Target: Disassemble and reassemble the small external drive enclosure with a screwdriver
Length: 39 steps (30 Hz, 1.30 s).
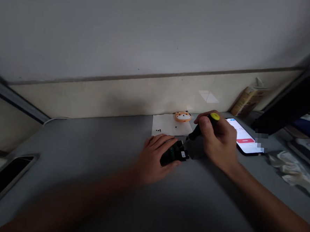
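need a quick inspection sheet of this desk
surface: grey desk, white paper lying on it
job's things: black device, screwdriver with yellow end, tip at the device; small black screws on the paper
clutter: lit phone, orange animal toy, crumpled wrapper
grippers: left hand holds the device; right hand grips the screwdriver
cables: white cable at back left of desk
surroundings: pale wall, cardboard box at back right

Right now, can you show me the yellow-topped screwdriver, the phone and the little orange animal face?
yellow-topped screwdriver (215, 116): head view, on its yellow end.
phone (242, 133): head view, on its lit screen.
orange animal-face figure (182, 116): head view, on its face.
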### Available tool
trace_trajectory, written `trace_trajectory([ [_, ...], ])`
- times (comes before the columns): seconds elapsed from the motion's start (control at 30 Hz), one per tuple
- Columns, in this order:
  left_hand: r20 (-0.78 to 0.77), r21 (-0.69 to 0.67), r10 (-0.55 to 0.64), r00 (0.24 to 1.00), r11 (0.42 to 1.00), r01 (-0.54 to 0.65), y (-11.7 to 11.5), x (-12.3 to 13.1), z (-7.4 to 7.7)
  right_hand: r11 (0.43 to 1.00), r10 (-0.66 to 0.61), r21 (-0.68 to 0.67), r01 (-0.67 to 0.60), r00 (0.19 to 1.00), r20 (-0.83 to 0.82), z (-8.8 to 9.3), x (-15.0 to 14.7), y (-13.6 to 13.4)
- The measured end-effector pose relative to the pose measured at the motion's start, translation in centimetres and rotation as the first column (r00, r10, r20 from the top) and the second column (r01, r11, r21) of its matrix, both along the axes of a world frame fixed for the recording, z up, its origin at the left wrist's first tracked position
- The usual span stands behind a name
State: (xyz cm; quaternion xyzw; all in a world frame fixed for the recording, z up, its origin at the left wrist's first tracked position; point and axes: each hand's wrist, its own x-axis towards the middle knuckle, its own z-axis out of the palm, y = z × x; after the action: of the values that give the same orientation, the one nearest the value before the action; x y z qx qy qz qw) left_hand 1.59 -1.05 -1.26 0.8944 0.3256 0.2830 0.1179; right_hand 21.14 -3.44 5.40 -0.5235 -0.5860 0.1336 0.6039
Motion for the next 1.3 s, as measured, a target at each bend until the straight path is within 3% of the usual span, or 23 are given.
trace_trajectory([
  [0.4,-0.062,-0.12,0.018,0.998,0.992,-0.026,0.0,0.3,-0.1,0.998,0.06,-0.031,-0.059,0.997,0.043,-1.3,0.5,1.3],
  [1.3,-0.033,-0.124,0.019,0.999,0.992,-0.023,0.0,0.5,0.0,0.995,0.092,-0.045,-0.09,0.994,0.061,-1.5,0.5,1.4],
])
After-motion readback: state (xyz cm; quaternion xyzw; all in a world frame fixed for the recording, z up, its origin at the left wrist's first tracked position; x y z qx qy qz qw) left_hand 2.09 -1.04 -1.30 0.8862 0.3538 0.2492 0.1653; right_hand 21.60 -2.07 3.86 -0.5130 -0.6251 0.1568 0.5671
